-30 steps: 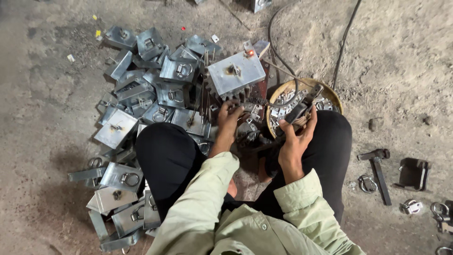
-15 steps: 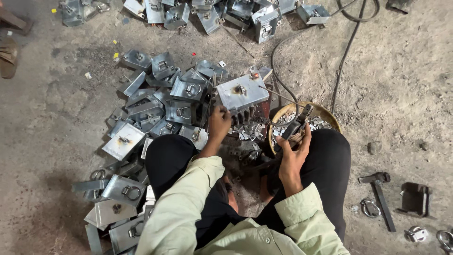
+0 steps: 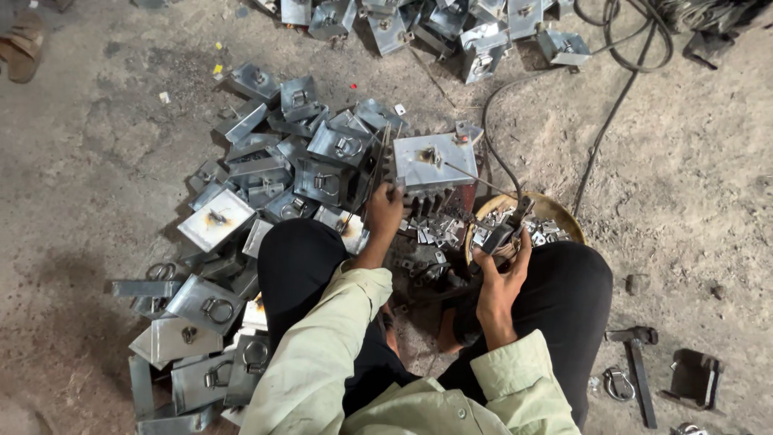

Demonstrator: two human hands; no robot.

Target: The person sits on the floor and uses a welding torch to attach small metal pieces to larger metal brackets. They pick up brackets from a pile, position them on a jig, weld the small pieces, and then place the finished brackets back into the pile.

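My left hand [image 3: 386,206] grips the near edge of a square grey metal plate [image 3: 433,161] that rests on a block in front of my knees. My right hand [image 3: 501,262] is closed around a welding electrode holder [image 3: 503,234]; its thin rod [image 3: 475,177] points up-left toward the plate's centre, where a small dark fitting sits. A black cable [image 3: 600,129] runs from the holder away to the top right. Pale green sleeves cover both forearms.
A heap of similar grey plates with ring fittings [image 3: 282,161] spreads to the left, and more lie at the top [image 3: 451,28]. A round basket of small metal parts [image 3: 531,221] stands by my right knee. A hammer [image 3: 638,366] and a dark bracket [image 3: 694,379] lie at right.
The view has tilted so the far pile at the top shows. My left hand moved up from my lap to the plate's edge, and the electrode holder rose toward the plate.
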